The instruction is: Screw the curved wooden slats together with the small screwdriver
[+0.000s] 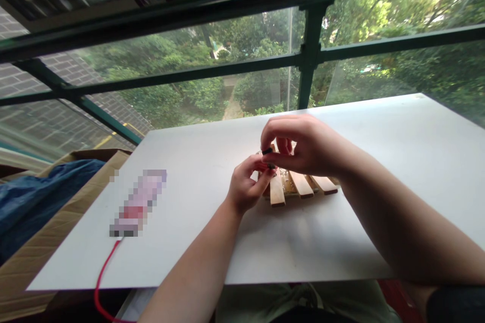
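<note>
My right hand (pixel 306 144) comes in from the right, its fingers closed in a pinch on a small black piece (pixel 267 151). Just below it, my left hand (pixel 248 181) is closed, with thumb and fingertips together around a small dark thing (pixel 270 165) too small to name. The two hands nearly meet. Under and behind them lies a tray-like base with several pale wooden slats (pixel 302 184) across it, their near ends sticking out over its edge. Small light bits (pixel 287 180) show between the slats. My hands hide the far part of the base.
On the white table (pixel 197 212), a blurred-out phone-like object (pixel 140 204) lies at left with a red cable (pixel 99 280) running off the front edge. A cardboard box (pixel 76 217) holding blue cloth (pixel 53 197) stands left of the table. Green railing (pixel 189 71) borders the far side.
</note>
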